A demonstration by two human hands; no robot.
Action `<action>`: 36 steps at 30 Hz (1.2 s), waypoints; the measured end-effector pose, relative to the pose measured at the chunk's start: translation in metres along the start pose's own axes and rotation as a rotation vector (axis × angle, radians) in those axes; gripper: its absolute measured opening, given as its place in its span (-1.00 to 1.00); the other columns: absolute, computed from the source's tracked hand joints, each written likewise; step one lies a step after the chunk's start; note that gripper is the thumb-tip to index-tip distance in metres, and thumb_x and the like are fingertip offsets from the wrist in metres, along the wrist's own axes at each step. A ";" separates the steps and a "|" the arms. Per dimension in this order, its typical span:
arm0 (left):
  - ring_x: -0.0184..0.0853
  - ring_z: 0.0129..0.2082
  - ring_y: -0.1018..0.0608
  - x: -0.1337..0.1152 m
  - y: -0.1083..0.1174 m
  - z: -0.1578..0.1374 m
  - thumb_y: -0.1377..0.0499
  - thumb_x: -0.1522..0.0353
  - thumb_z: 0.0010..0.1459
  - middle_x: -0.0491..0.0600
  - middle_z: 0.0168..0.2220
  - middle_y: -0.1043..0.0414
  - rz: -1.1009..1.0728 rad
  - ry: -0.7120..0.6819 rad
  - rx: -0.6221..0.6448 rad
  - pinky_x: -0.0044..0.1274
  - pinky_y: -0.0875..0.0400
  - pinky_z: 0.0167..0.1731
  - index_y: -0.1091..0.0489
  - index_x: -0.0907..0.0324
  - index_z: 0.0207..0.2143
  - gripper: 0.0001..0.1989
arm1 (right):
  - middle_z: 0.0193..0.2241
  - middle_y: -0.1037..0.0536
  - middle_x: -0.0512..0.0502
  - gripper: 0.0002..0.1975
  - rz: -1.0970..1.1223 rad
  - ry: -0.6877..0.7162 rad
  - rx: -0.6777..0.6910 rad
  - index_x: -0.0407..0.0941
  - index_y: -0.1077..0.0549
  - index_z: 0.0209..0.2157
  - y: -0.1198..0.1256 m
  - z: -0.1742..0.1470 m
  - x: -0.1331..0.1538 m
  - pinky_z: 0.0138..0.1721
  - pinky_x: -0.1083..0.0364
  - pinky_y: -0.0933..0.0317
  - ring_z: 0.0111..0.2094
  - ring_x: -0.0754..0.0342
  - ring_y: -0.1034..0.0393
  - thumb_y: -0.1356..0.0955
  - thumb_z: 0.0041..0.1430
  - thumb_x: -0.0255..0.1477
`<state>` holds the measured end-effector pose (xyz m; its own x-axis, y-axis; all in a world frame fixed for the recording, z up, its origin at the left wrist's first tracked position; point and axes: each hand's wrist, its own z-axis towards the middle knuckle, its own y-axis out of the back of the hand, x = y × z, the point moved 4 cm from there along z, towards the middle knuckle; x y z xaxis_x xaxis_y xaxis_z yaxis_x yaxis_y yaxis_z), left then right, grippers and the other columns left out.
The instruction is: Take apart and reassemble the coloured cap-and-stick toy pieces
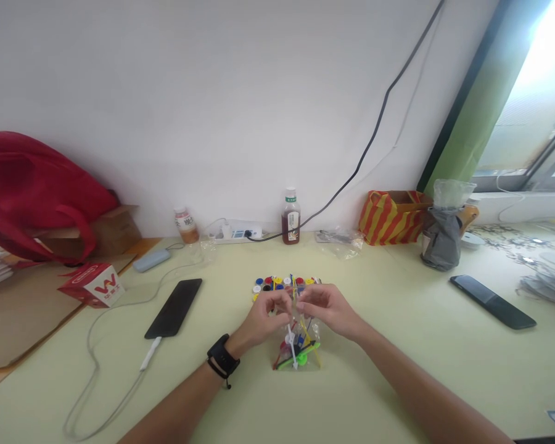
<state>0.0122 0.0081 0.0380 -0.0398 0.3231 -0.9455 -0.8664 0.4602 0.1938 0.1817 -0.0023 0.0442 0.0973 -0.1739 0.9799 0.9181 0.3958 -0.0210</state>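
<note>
In the middle of the table, my left hand (266,317) and my right hand (333,310) come close together with bent fingers, pinching the upper part of a clear plastic bag (311,333). Small coloured plastic pieces show through the bag: a white arrow-shaped piece (292,351), a bright green piece (304,356), and others in yellow, red and blue. Just beyond my hands lie several round pieces (268,282) in blue, red, white, yellow and black, partly hidden behind my fingers. A black watch sits on my left wrist.
Left of my arms lie a black phone (174,308) on a white cable and a red-and-white box (92,285). A dark bottle (291,217) and a power strip (245,232) stand by the wall. To the right are a striped bag (391,219), a grey pouch (441,240) and another phone (493,302).
</note>
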 end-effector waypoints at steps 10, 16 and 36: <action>-0.37 -0.45 -0.33 0.000 0.006 0.000 -0.33 0.28 0.05 -0.11 -0.49 -0.31 -0.095 0.025 0.100 -0.54 -0.20 -0.40 -0.36 0.21 -0.50 -0.75 | -0.56 -0.47 0.02 -0.67 -0.047 -0.012 0.034 -0.12 -0.56 -0.41 0.008 0.000 0.008 -0.43 0.10 -0.24 -0.52 0.14 -0.30 -0.53 0.05 -0.14; -0.32 -0.37 -0.49 0.001 0.013 0.004 -0.41 0.27 0.07 -0.01 -0.40 -0.51 -0.075 0.055 -0.119 -0.52 -0.36 -0.31 -0.52 0.24 -0.40 -0.78 | -0.41 -0.56 -0.04 -0.67 -0.029 -0.009 0.020 -0.12 -0.59 -0.32 0.011 0.003 0.000 -0.37 0.09 -0.27 -0.42 0.10 -0.37 -0.53 0.05 -0.14; -0.28 -0.29 -0.61 0.012 0.038 0.008 -0.42 0.30 0.04 0.05 -0.30 -0.64 -0.147 0.059 -0.284 -0.53 -0.48 -0.27 -0.61 0.23 -0.34 -0.82 | -0.47 -0.48 -0.05 -0.68 -0.009 0.047 -0.158 -0.13 -0.62 -0.40 0.028 0.008 -0.012 -0.32 0.09 -0.21 -0.38 0.08 -0.30 -0.41 0.19 -0.15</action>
<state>-0.0168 0.0363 0.0361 0.0746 0.2176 -0.9732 -0.9688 0.2470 -0.0190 0.2032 0.0176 0.0338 0.1032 -0.2206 0.9699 0.9676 0.2483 -0.0464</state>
